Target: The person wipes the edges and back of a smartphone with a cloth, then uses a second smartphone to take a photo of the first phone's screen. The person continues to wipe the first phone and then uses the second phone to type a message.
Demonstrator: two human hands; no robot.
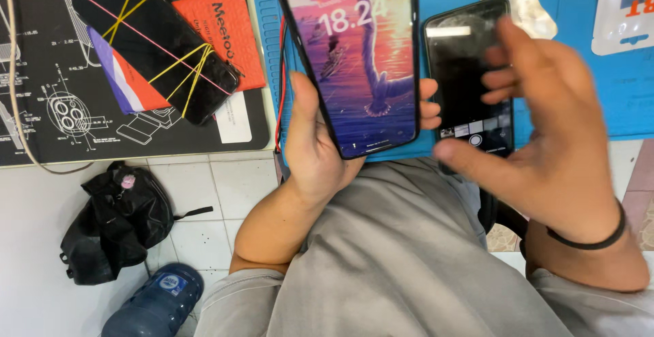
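A black-framed smartphone with a lit purple-and-orange sunset lock screen (354, 58) is tilted slightly, its top toward the blue mat, screen facing up, its lower part cradled in the left hand (317, 146). Just beside it, a second black smartphone with a dark, glossy screen (470, 78) lies lengthwise, partly hidden behind the blurred right hand (552, 139).

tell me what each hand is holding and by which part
The left hand grips the lit phone by its lower edges, thumb on one side, fingertips on the other. The right hand hovers blurred over the dark phone, holding nothing.
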